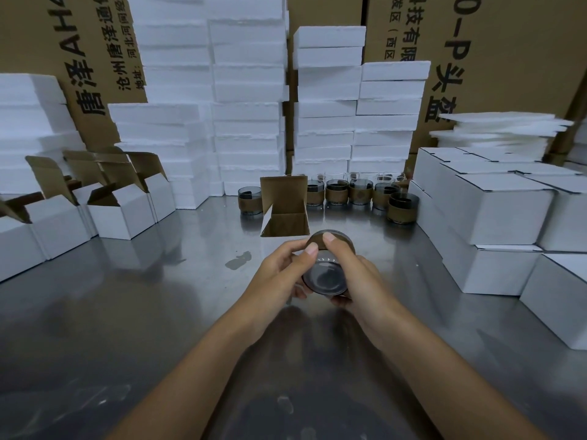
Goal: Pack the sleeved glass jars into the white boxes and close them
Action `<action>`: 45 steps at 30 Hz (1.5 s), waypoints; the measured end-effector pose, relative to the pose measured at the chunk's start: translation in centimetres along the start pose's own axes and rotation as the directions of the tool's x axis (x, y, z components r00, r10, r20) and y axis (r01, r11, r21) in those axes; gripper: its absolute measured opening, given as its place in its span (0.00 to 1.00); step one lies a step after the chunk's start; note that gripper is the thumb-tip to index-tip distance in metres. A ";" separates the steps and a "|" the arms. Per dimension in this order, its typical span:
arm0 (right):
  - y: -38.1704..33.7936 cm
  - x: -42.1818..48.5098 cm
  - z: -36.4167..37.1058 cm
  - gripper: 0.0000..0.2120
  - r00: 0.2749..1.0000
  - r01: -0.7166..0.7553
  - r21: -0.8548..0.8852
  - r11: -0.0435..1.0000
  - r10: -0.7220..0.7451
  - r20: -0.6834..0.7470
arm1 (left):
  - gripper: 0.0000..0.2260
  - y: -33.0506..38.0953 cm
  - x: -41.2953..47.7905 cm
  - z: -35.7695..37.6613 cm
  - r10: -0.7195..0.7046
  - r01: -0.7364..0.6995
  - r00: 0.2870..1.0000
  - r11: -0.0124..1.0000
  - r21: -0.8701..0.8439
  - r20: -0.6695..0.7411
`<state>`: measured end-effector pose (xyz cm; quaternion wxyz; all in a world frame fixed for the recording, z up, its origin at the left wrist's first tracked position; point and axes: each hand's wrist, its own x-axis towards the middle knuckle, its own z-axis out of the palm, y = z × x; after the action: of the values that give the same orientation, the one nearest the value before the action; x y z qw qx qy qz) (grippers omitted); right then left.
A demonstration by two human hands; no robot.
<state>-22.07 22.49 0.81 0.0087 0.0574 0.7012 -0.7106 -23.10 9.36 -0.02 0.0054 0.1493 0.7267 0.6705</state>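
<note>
Head view: sleeved jar (328,268) on its side, base toward camera, clamped between left hand (279,271) and right hand (359,277) above steel table (127,312), just short of open white box (285,206). Cartons (508,58) behind: Chinese print, "0-P" legible.

Jar (328,271) smoky grey, brown sleeve; open box (285,211) white (brown inside); steel-grey table (127,312).

Bench (127,312) — brushed metal, glossy, smudged. Jar (327,276) — smoky clear glass, matt brown sleeve. Boxes (505,211): matt white card, brown inside. Foam blocks (247,90): rough-edged white.
</note>
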 end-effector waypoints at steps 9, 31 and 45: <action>0.0 0.0 0.0 0.38 0.999 0.030 0.000 1.000 -0.030 -0.014 | 0.27 0.1 -0.1 0.0 0.025 -0.026 1.000 1.000 -0.009 -0.006; 0.5 -0.7 0.3 0.33 0.764 0.610 -0.205 0.765 -0.637 -0.103 | 0.16 -1.8 1.2 -2.1 0.319 0.040 0.878 0.693 0.720 -0.356; -0.5 -1.7 0.1 0.30 0.683 0.697 -0.192 0.691 -0.721 -0.115 | 0.10 0.0 -0.6 0.1 0.521 -0.321 0.853 0.554 0.768 -0.019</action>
<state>-20.44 22.28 1.46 -0.3272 -0.1553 0.7117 -0.6019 -22.49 9.30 -0.13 -0.3074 0.2251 0.8711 0.3098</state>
